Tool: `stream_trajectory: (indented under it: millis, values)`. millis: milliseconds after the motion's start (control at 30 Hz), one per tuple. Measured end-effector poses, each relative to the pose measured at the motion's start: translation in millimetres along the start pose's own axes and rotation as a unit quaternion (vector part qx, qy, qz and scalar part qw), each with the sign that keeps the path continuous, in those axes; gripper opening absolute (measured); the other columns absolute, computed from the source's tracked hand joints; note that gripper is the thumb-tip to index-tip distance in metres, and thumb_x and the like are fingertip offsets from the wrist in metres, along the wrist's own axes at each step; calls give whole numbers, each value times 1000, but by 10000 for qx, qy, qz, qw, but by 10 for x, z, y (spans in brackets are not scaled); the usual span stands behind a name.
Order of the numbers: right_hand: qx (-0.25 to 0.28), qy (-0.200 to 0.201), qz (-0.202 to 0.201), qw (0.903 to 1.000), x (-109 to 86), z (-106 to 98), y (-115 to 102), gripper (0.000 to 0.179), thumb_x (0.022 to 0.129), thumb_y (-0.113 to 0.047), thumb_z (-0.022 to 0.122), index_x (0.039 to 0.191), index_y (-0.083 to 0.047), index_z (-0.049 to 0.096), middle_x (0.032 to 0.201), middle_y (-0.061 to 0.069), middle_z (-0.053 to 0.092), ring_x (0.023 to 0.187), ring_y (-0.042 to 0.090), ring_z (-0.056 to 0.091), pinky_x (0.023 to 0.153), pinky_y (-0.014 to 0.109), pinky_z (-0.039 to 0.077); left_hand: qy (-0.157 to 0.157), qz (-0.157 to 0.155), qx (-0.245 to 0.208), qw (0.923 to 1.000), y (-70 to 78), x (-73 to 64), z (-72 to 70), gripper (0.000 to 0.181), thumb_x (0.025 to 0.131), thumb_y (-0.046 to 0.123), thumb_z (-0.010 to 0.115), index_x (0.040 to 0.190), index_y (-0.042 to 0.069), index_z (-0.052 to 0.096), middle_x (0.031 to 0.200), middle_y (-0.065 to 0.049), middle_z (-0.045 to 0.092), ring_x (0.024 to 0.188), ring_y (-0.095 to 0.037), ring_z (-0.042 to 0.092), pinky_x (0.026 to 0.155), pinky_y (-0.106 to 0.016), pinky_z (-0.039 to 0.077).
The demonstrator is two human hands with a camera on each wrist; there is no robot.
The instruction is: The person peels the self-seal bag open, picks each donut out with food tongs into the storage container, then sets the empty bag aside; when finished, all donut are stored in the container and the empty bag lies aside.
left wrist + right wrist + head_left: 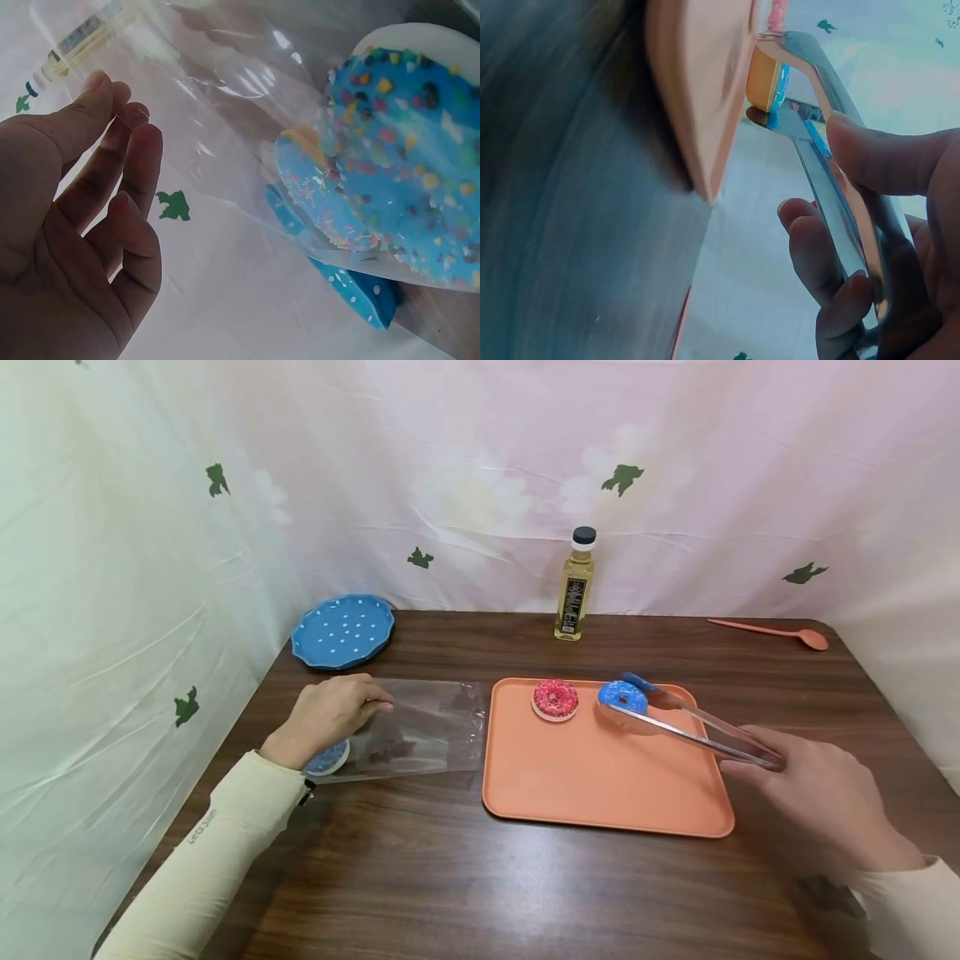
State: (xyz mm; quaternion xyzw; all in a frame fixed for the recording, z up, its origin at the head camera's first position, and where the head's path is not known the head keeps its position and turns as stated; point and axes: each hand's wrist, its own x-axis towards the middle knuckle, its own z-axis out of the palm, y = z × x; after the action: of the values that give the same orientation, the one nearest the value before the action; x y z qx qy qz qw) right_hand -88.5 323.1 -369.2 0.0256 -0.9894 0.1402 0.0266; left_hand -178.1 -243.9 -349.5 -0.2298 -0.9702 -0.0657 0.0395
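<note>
My left hand (333, 710) pinches the film of a clear plastic bag (431, 747) between thumb and fingertips. Two blue-iced doughnuts show inside the bag in the left wrist view, a larger sprinkled doughnut (409, 150) in front of a smaller-looking doughnut (322, 191). In the head view the hand and wrist partly cover them. My right hand (821, 789) grips metal tongs (701, 740), whose tips stand on either side of a blue doughnut (611, 693) at the back of the orange tray (585, 777). Left of it lies a red-iced doughnut (555, 689).
A blue polka-dot plate (343, 635) sits at the back left corner of the brown table (420, 868). Behind the tray stands an oil bottle (574, 593) with a dark cap. A coral spoon (810, 638) lies at the back right. Patterned curtains (480, 460) hang around the table.
</note>
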Motion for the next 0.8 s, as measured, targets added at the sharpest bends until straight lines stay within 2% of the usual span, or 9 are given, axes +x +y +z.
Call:
stream_trajectory:
  millis: [133, 400, 800]
  values:
    - [-75, -19, 101, 9999, -8, 7, 75, 69, 87, -60, 71, 134, -11, 63, 107, 25, 69, 91, 54, 61, 53, 55, 42, 42, 22, 10, 10000, -4, 2, 9, 18, 94, 30, 73, 108, 21, 81, 97, 6, 70, 79, -13, 65, 52, -34, 50]
    - [-152, -110, 182, 9997, 8, 23, 114, 72, 87, -61, 70, 134, -8, 61, 108, 30, 66, 89, 57, 60, 50, 55, 42, 15, 5, -1, 10000, 3, 14, 22, 18, 94, 29, 74, 108, 20, 81, 93, 6, 68, 71, -10, 60, 50, -32, 47]
    - [-233, -152, 296, 9992, 14, 15, 109, 79, 85, -64, 70, 135, -3, 60, 112, 33, 64, 93, 57, 59, 54, 57, 43, -39, 41, -28, 10000, -8, 11, 8, 19, 94, 30, 73, 109, 20, 81, 94, 6, 68, 70, -9, 58, 50, -31, 46]
